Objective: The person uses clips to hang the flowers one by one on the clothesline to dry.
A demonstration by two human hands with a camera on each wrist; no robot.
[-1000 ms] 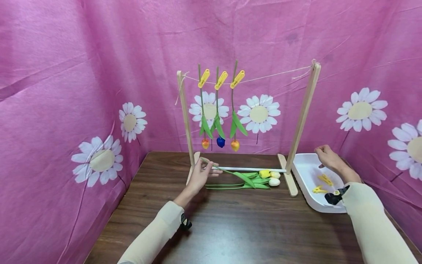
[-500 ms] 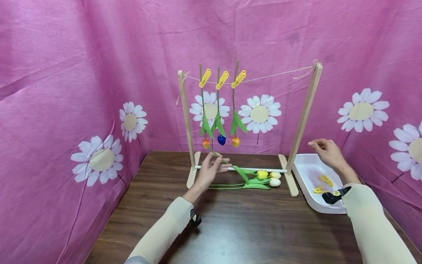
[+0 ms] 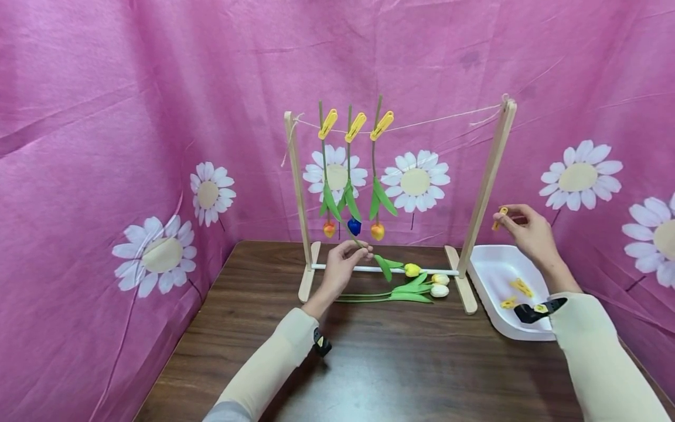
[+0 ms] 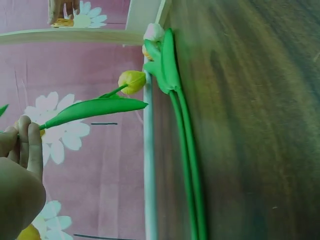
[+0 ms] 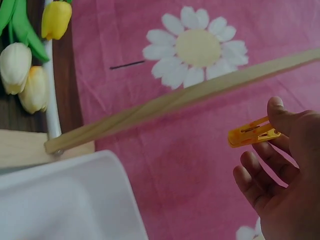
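Observation:
My left hand (image 3: pixel 343 266) pinches the stem of a yellow tulip (image 3: pixel 412 269), its flower pointing right; in the left wrist view the tulip's green leaf (image 4: pixel 95 110) extends from my fingertips. Above the white tray, my right hand (image 3: pixel 529 234) pinches a yellow clothespin (image 5: pixel 252 134) between thumb and fingers. Two white tulips (image 3: pixel 439 291) lie on the table with their stems toward the left. From a string on the wooden frame (image 3: pixel 487 187), three tulips hang flower-down, one of them blue (image 3: pixel 354 227), each held by a yellow clothespin (image 3: pixel 382 126).
A white tray (image 3: pixel 487 299) holds yellow clothespins (image 3: pixel 521 287) at the right. The frame's white bottom rod (image 3: pixel 379 269) runs between its two feet, behind the lying tulips. A pink cloth (image 3: pixel 253 88) with printed daisies surrounds the dark wooden table (image 3: pixel 369 363).
My left hand has moved right and up, lifting the yellow tulip from beside the white ones. My right hand has risen from the tray with the clothespin.

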